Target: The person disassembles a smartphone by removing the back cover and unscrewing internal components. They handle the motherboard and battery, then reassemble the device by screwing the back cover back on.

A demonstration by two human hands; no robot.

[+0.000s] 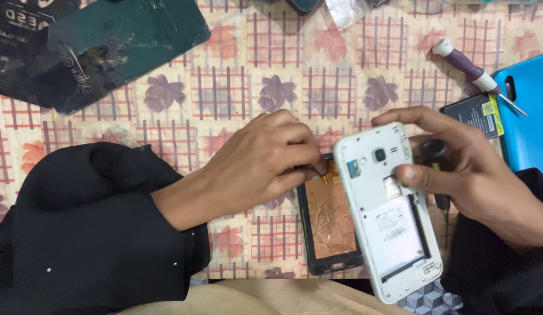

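White phone frame (pixel 394 227) is held lower right of centre by right hand (pixel 464 169), fingers pinched on its top edge | long axis near vertical, camera end up | black screen panel (pixel 330 224) beneath, copper back showing, top edge pinched by left hand (pixel 265 160) | empty battery bay in frame.

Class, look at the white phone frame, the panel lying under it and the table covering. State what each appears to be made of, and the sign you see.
White phone frame: probably moulded plastic, smooth with a slight sheen.
Panel: black rim, its back apparently covered in copper-coloured foil, judging by the wrinkles.
Table covering: likely printed cloth or vinyl; unclear which.
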